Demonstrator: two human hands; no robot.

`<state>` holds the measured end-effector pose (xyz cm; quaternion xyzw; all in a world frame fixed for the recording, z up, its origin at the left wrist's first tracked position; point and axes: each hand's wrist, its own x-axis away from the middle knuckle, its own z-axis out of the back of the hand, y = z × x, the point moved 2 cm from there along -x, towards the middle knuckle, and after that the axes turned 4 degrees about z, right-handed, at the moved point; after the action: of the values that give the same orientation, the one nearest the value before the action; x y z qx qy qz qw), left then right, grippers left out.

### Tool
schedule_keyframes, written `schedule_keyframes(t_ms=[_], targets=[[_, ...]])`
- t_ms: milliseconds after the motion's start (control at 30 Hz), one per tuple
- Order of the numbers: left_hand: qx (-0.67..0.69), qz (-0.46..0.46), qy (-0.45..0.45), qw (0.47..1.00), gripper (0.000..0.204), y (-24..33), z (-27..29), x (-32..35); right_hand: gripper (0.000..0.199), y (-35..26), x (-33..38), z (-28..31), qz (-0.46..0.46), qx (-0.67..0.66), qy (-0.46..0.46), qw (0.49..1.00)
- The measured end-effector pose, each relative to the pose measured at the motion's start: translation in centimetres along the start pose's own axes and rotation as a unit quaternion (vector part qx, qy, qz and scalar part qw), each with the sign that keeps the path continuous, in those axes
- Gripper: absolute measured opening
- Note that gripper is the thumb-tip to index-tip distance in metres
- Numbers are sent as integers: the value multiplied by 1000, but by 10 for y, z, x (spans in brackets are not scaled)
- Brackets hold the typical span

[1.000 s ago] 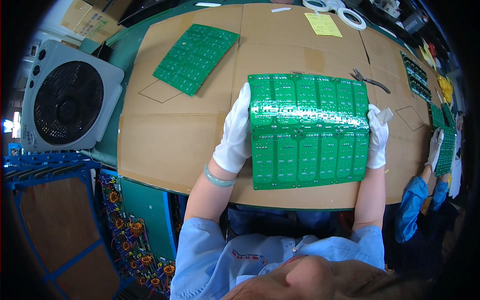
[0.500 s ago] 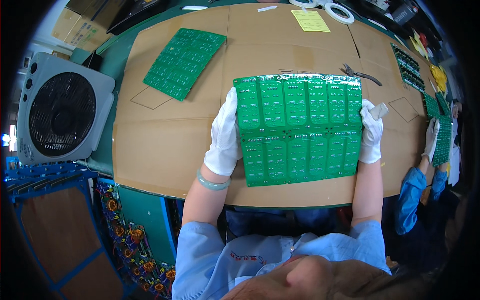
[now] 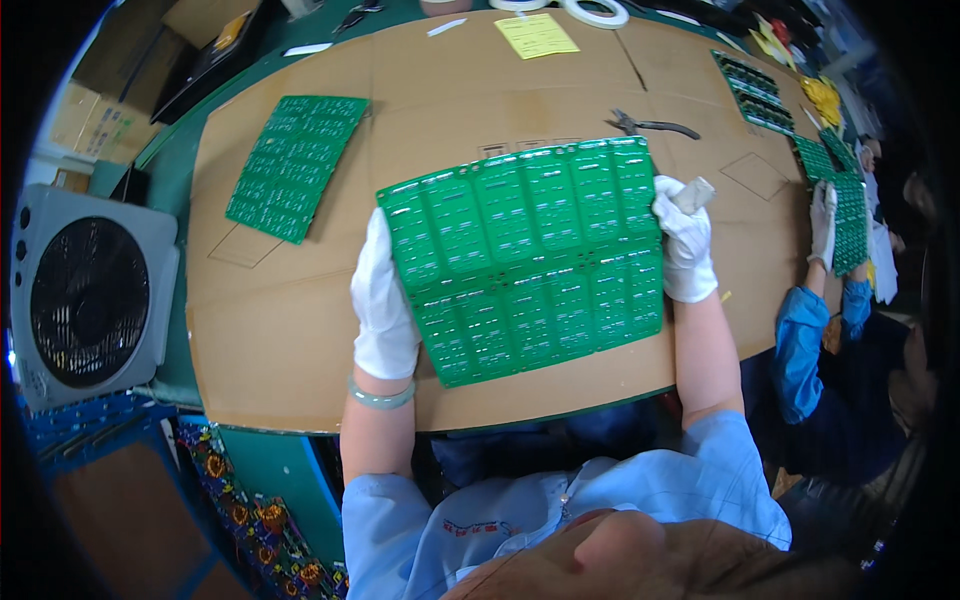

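Between my two white-gloved hands is a large green circuit board panel [image 3: 528,262], divided into several rectangular sections in two rows. My left hand [image 3: 384,300] grips its left edge, and the fingers behind the panel are hidden. My right hand [image 3: 686,240] is closed on the right edge. A small pale grey block [image 3: 693,196] sticks out from the right-hand fingers; its kind is unclear. The panel is held over the cardboard-covered table, its left side tilted lower than its right. A second green circuit board panel [image 3: 298,168] lies on the cardboard at the far left.
Pliers [image 3: 650,126] lie beyond the held panel on the cardboard [image 3: 290,340]. A yellow paper [image 3: 537,36] and white tape rolls [image 3: 596,12] are at the back. A grey box fan [image 3: 92,295] stands left. At right, a co-worker's gloved hand [image 3: 822,222] holds another green board [image 3: 850,225].
My view has turned, so the table things sit further left. The panel in my hands has tilted, its left side dropping, and the bright glare along its top edge is gone.
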<state>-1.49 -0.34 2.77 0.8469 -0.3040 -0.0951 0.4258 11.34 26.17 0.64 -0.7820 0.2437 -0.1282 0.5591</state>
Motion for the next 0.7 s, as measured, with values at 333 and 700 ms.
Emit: schedule_keyframes(t_ms=[333,700], targets=[[34,24,25,999,38,-5,-4,-5,19,-6,-2,-1,-14,3,-40,999],[117,104,25,987,38,-6,-11,-10,20,-5,-3,-3,23,-6,-71,997]])
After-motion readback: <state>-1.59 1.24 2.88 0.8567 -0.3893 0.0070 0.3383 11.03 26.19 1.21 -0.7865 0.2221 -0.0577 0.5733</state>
